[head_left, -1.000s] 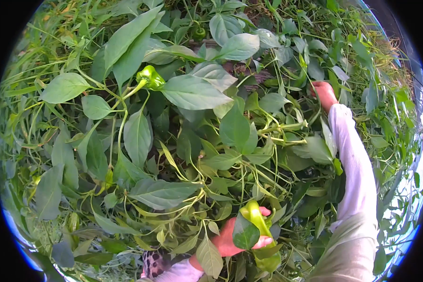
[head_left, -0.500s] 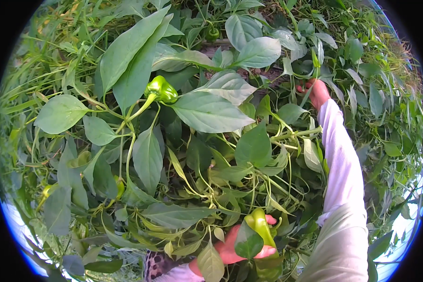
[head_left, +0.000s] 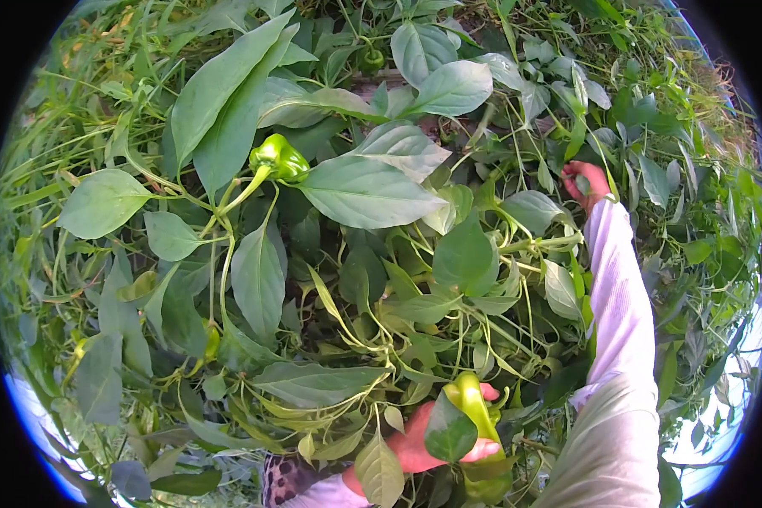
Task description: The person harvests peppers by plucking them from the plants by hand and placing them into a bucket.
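Note:
My left hand (head_left: 419,444) is closed around light green peppers (head_left: 476,405) at the bottom, right of centre. A leaf (head_left: 450,429) covers part of its palm, so their number cannot be told. Farther out to the right, my right hand (head_left: 586,181) reaches low into the foliage with its fingers curled together. Small leaves lie against those fingers, and what they grip is partly hidden. Another glossy green pepper (head_left: 279,158) hangs on its stem at the upper left, away from both hands.
Broad pepper leaves (head_left: 368,193) and stems fill the middle. A small green pepper (head_left: 371,59) hangs at the far side, and another yellowish-green one (head_left: 212,341) sits among leaves at left. Tall grass (head_left: 51,161) lines the left; pale sheeting (head_left: 728,415) shows at lower right.
My right hand has drawn slightly nearer and to the right, its fingers now more in sight. The leaves beside it have shifted. My left hand keeps its hold on the peppers.

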The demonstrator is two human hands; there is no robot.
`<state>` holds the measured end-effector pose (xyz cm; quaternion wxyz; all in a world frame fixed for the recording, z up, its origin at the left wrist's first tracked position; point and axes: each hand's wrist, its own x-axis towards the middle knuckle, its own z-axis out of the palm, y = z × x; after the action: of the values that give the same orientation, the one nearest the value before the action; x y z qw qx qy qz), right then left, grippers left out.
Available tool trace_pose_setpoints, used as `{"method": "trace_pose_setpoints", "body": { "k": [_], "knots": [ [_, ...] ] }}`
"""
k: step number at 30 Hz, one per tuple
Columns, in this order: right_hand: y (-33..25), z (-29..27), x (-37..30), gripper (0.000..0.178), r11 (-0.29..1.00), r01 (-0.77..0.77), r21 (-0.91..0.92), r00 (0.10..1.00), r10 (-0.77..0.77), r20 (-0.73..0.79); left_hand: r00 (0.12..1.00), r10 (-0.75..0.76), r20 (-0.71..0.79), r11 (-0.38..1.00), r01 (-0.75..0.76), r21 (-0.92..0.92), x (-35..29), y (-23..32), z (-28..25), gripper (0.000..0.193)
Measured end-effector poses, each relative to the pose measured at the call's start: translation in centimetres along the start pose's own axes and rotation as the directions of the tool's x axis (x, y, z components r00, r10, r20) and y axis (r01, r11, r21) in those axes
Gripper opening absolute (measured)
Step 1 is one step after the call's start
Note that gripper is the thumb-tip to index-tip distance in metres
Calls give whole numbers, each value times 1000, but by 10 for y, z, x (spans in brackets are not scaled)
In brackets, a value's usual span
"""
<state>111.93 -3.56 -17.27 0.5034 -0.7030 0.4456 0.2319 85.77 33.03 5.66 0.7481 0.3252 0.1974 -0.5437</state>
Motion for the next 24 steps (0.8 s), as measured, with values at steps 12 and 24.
{"method": "trace_pose_setpoints", "body": {
  "k": [12,24],
  "knots": [
    [4,19,91,35,761,399,-511,825,-541,-162,997,-17,79,1000,18,-8,-4,-2,-29,76],
    [13,-6,99,51,802,505,-318,809,-568,-148,989,-140,56,974,147,-171,8,5,-35,78]
  ]
}}
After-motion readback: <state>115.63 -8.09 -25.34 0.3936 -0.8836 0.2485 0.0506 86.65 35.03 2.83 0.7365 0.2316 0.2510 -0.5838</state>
